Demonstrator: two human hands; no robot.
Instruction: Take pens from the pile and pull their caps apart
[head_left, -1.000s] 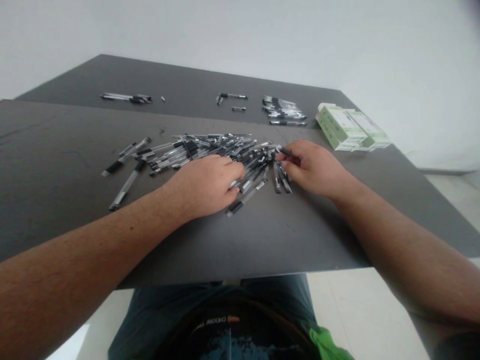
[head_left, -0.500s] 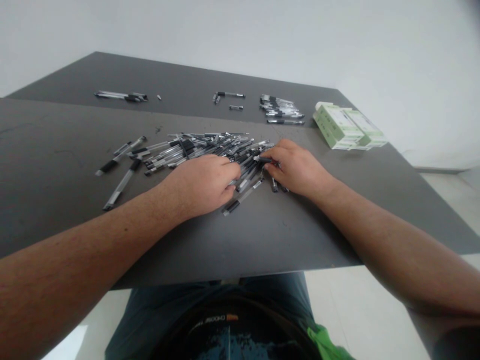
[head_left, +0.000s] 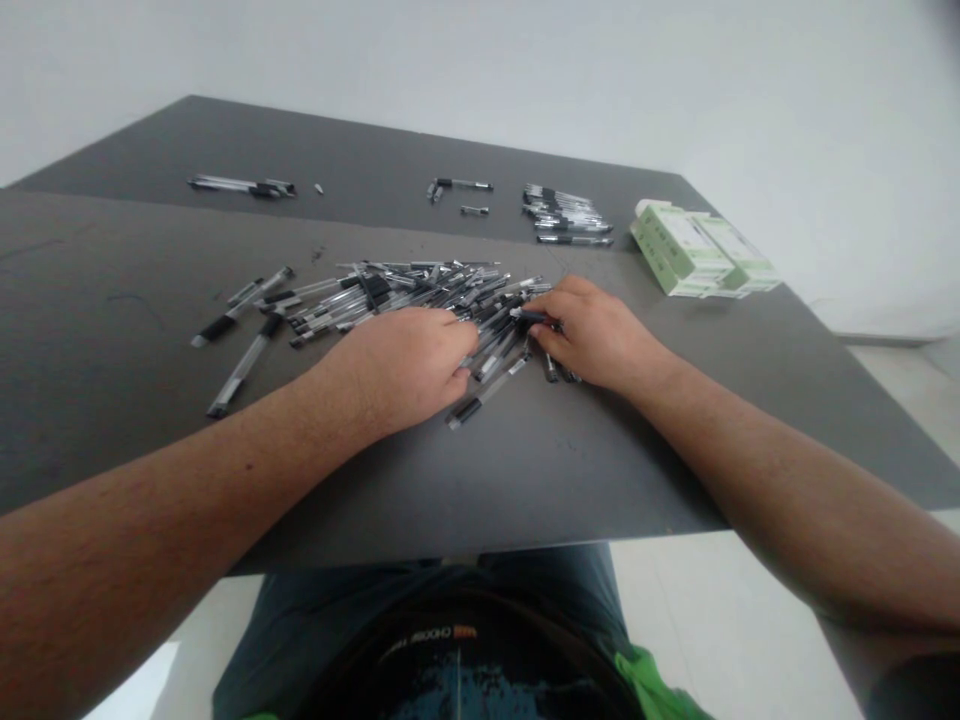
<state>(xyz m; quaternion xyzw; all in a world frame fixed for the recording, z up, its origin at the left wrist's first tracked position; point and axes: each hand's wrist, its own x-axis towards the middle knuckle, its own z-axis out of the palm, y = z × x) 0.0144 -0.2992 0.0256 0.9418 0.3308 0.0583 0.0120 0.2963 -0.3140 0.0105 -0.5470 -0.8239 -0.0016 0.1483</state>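
A heap of clear pens with black grips and caps point(head_left: 405, 295) lies across the middle of the dark grey table point(head_left: 525, 470). My left hand point(head_left: 405, 365) rests on the near side of the heap, fingers curled over some pens. My right hand point(head_left: 596, 335) sits at the heap's right end, its fingertips pinched on a black-capped pen point(head_left: 536, 320). A few pens point(head_left: 559, 372) lie partly hidden under that hand.
Loose pens point(head_left: 240, 335) lie to the left of the heap. At the back are a small row of pens point(head_left: 240, 186), some pen parts point(head_left: 461, 186) and a neat stack of pens point(head_left: 566, 212). Green and white boxes point(head_left: 701, 252) stand at the right.
My right hand has moved left into the heap's right end and pinched a pen. The left hand has hardly moved.
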